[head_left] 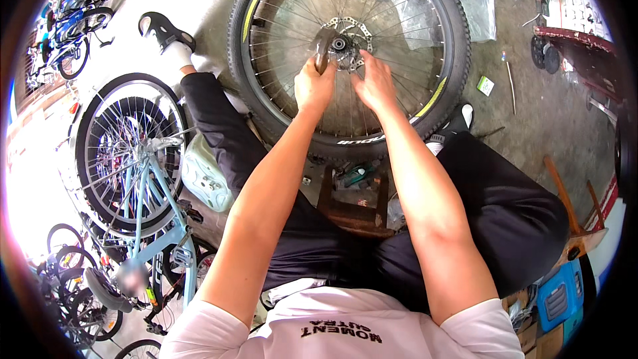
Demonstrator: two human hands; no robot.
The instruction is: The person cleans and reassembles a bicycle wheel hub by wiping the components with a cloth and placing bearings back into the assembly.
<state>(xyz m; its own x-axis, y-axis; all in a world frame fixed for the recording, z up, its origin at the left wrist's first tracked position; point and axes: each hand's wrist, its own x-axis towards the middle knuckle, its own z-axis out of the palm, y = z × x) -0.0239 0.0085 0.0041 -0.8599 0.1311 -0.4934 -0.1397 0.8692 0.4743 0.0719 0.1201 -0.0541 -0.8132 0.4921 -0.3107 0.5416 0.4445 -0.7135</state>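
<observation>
A bicycle wheel [236,60] with a black knobbly tyre lies on its side in front of me. At its middle are the hub [339,44] and a silver brake disc [363,29] with cut-outs. My left hand [315,86] is closed around a dark, curved metal tool [324,45], its upper end close against the left side of the hub. Its exact kind does not show. My right hand [376,84] is at the lower right of the disc, thumb and forefinger apart and reaching toward the disc's edge. Whether they touch it, I cannot tell.
At left stands a light blue bicycle [143,176], with more bicycles [83,10] beyond. A wooden stool [352,223] is between my legs. Clear plastic bags [475,10], a small green-and-white box [485,86] and a thin stick [511,86] lie at right, near a blue case [560,298].
</observation>
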